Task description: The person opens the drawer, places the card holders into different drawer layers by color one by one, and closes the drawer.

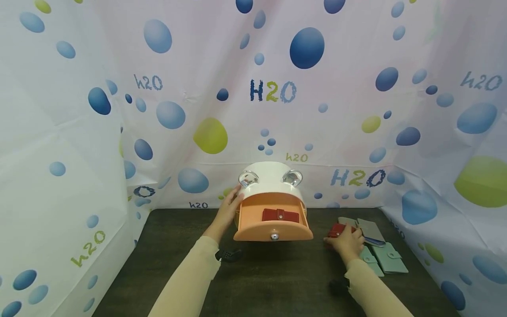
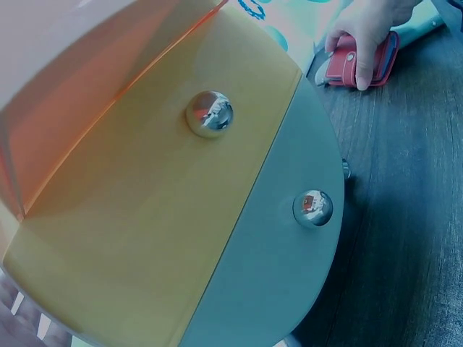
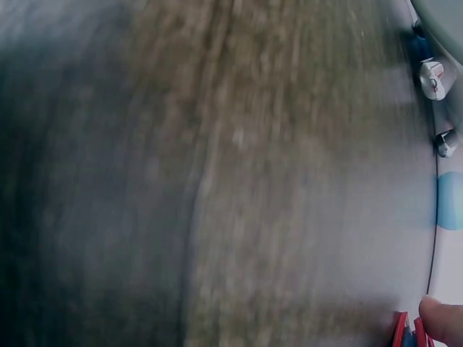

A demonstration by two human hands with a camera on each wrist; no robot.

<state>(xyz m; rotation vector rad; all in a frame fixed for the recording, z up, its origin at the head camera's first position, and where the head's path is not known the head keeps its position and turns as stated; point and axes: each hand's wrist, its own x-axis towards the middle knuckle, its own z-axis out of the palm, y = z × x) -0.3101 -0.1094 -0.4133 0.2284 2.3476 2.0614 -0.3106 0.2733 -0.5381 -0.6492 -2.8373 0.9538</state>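
Observation:
In the head view a white cabinet (image 1: 269,176) with a rounded top has its orange drawer (image 1: 253,232) pulled out. Inside that drawer lies a red wallet (image 1: 273,215) with a snap strap. My left hand (image 1: 227,213) rests on the cabinet's left side; its fingers (image 2: 27,314) show partly past the edge in the left wrist view. To the right, my right hand (image 1: 348,244) grips a second red wallet (image 1: 336,230) beside other wallets. The right wrist view is blurred and shows just the red wallet's edge (image 3: 399,331) and a fingertip.
Grey wallets (image 1: 371,230) and mint-green wallets (image 1: 390,259) lie grouped at the table's right. Below the orange drawer are a yellow drawer front (image 2: 145,188) and a teal one (image 2: 282,253) with round silver knobs. A patterned curtain (image 1: 253,53) surrounds the dark table (image 1: 269,281).

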